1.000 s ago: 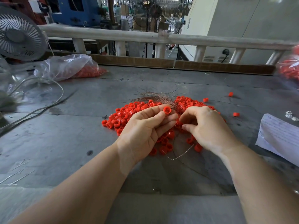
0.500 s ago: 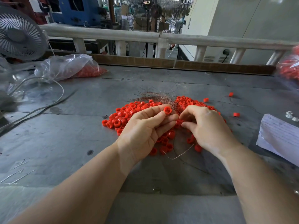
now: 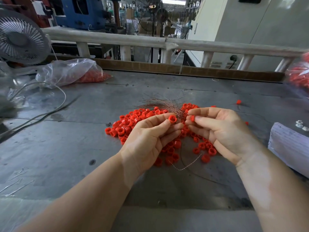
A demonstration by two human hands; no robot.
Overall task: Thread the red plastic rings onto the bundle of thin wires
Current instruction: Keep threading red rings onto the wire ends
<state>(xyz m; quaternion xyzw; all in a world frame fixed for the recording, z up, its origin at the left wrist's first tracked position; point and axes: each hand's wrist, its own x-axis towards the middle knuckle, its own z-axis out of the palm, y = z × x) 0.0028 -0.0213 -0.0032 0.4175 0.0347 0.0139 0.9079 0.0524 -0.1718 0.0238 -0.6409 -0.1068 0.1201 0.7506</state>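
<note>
Head camera view of a worker's bench: the left hand (image 3: pixel 150 136) holds one red ring (image 3: pixel 172 118) pinched between thumb and forefinger, its opening turned up, apparently kept ready for threading. Just to the right of that ring, the right hand (image 3: pixel 220 129) pinches a second red ring (image 3: pixel 192 118) at its fingertips, the remaining fingers loosely curled. The bundle of thin wires (image 3: pixel 164 105) fans out just behind the held ring, its gathered end running down between the two hands; which fingers grip it cannot be made out. Holding the wire end between both hands likely keeps the strands together so a ring can slide over them. The loose pile of red rings (image 3: pixel 133 121) spreads under and to the left of the held ring, close at hand for quick picking. A single stray wire (image 3: pixel 187 166) lies on the grey table (image 3: pixel 58 148) nearer the worker. A clear bag of rings (image 3: pixel 73 72) sits far to the left and behind, beside a fan (image 3: pixel 20 37).

Compared with half a second ago, the right hand has lifted off the pile and turned palm inward, now showing a ring at its fingertips. The left hand has kept its ring but raised it slightly.
</note>
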